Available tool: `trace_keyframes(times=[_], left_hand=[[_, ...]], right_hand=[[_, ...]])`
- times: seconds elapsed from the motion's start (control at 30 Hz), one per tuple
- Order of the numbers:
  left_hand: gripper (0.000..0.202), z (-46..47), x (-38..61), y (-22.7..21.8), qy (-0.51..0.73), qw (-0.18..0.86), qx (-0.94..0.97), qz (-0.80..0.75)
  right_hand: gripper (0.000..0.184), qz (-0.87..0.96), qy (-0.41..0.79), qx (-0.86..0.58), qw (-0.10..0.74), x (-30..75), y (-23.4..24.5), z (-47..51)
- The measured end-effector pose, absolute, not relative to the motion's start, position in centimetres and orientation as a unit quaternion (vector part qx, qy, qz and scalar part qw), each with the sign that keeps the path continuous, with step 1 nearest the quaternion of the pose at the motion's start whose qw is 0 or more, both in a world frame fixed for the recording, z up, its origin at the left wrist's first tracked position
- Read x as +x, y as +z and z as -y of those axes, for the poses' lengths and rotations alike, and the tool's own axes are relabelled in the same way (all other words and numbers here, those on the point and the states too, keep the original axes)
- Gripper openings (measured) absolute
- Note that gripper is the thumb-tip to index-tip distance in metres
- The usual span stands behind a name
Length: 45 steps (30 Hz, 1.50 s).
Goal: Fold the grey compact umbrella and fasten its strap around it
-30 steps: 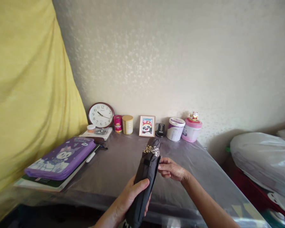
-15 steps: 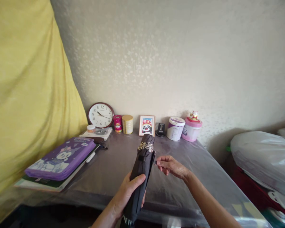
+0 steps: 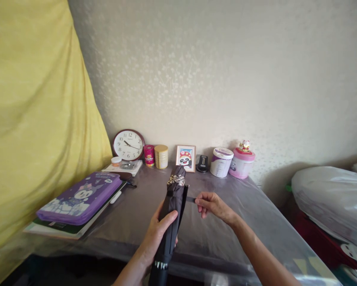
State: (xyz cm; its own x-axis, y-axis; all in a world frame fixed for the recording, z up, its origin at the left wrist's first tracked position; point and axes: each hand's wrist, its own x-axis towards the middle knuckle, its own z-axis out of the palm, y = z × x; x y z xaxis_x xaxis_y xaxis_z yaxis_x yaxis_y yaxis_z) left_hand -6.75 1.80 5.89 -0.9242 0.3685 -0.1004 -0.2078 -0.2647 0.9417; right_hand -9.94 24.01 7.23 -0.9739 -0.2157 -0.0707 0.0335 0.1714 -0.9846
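A folded black umbrella with a patterned band near its top tilts upward over the near part of the table. My left hand is wrapped round its middle, thumb across the front; the other fingers are mostly hidden behind it. Below the hand show the silvery rib tips and a dark handle. To the right, my right hand pinches the end of a narrow dark strap that stretches out from the umbrella's side.
Covered in grey, the table carries a purple case on books at left. Along the wall stand a clock, two small cans, a framed panda picture, a black object and two tubs. A yellow curtain hangs left.
The strap now shows stretched between the umbrella and my right hand. My left hand and the umbrella have shifted slightly left, bringing more of the handle end into sight.
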Motion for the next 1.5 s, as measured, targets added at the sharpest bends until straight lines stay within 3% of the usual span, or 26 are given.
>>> trace_keyframes(times=[0.27,0.47,0.63,0.73,1.03,1.17,1.3,1.5], left_hand=[[0.061,-2.1,-7.1,6.5,0.758,0.171,0.036,-0.628],[0.055,-2.3,-7.1,6.1,0.727,0.130,0.082,-0.669],[0.052,-2.4,-7.2,5.7,0.724,0.122,0.076,-0.675],[0.052,-2.5,-7.2,5.6,0.718,0.146,0.078,-0.676],[0.054,-2.0,-7.4,5.5,0.731,0.198,0.048,-0.651],[0.045,-1.7,-7.9,5.5,0.740,0.192,0.032,-0.643],[0.051,-2.0,-8.2,5.4,0.733,0.179,0.050,-0.655],[0.045,-3.0,-8.1,4.6,0.688,0.063,0.177,-0.701]], right_hand=[[0.031,-0.689,-0.716,-0.109,0.028,-8.7,8.9,-21.5],[0.023,-0.664,-0.724,-0.176,0.067,-8.2,8.8,-20.1],[0.037,-0.681,-0.684,-0.239,0.110,-8.0,8.6,-20.9],[0.025,-0.689,-0.679,-0.239,0.081,-8.2,8.4,-21.1],[0.020,-0.769,-0.594,-0.225,-0.068,-8.6,8.7,-22.3],[0.023,-0.787,-0.571,-0.223,-0.069,-8.4,9.2,-23.0],[0.024,-0.790,-0.565,-0.227,-0.070,-8.4,9.3,-22.7],[0.022,-0.814,-0.499,-0.283,-0.087,-8.6,8.6,-21.0]])
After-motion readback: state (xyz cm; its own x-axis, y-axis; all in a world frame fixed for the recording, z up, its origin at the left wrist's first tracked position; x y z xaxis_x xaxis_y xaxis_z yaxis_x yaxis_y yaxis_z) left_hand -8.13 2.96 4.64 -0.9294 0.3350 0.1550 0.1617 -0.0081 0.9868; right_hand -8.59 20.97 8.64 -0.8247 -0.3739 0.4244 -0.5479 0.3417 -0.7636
